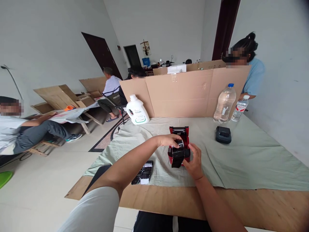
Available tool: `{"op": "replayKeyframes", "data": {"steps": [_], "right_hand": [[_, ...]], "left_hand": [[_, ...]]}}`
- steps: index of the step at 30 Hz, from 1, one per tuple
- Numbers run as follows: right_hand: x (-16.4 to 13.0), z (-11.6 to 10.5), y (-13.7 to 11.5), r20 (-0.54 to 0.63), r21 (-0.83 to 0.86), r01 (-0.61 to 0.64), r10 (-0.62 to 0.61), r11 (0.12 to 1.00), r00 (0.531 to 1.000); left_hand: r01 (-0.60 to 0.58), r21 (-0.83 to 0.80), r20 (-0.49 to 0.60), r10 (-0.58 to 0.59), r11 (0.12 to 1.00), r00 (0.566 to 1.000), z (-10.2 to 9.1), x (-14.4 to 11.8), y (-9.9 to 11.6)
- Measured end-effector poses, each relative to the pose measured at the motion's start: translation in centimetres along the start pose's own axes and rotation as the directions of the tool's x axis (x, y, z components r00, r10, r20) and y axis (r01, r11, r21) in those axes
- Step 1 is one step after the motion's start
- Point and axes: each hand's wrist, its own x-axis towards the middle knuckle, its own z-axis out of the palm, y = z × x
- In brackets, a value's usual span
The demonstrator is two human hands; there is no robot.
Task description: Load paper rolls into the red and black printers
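Note:
A small red and black printer (180, 135) stands with its lid up on the pale green cloth (241, 158). My left hand (169, 140) reaches over its front, fingers on a black roll (178, 156) that sits in the printer's bay. My right hand (194, 161) steadies the printer's right front corner and touches the roll's side. A second black roll in shiny wrap (143, 173) lies on the cloth to the left of my left forearm.
A black device (223, 134) lies at the right. Two clear water bottles (225, 103) and a white detergent bottle (137, 110) stand before a cardboard screen (188, 93). One person stands behind the screen; others sit at the left. The wooden table edge (241, 206) is near me.

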Motion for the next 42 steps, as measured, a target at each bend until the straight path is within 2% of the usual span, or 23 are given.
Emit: {"op": "replayKeyframes", "data": {"steps": [4, 8, 11, 19, 25, 35, 42], "right_hand": [[0.3, -0.6, -0.4, 0.047, -0.028, 0.092, -0.091, 0.995, 0.995], [0.2, -0.7, -0.3, 0.105, -0.034, 0.131, -0.127, 0.991, 0.986], [0.1, -0.5, -0.2, 0.116, -0.033, 0.126, -0.122, 0.991, 0.986], [0.0, -0.2, -0.3, 0.117, -0.068, 0.139, -0.131, 0.988, 0.984], [-0.1, -0.1, -0.3, 0.142, -0.100, 0.139, -0.124, 0.985, 0.982], [0.0, -0.1, -0.4, 0.203, -0.129, 0.161, -0.133, 0.978, 0.970], [-0.3, 0.0, 0.0, 0.205, -0.139, 0.179, -0.149, 0.974, 0.967]], "left_hand": [[0.104, 0.357, -0.158, -0.050, 0.928, 0.986, 0.5, 2.1, -1.3], [0.268, 0.611, -0.267, -0.125, 0.745, 0.956, 1.3, 3.3, -1.5], [0.293, 0.719, -0.276, -0.129, 0.631, 0.953, 1.8, 4.1, -1.3], [0.248, 0.803, -0.212, -0.129, 0.541, 0.969, 2.4, 5.6, -1.8], [0.312, 0.757, -0.258, -0.177, 0.574, 0.950, 2.4, 6.0, -1.8], [0.260, 0.797, -0.260, -0.080, 0.545, 0.962, 2.7, 5.8, -2.4], [0.271, 0.780, -0.271, -0.085, 0.564, 0.959, 2.7, 5.8, -2.5]]}}
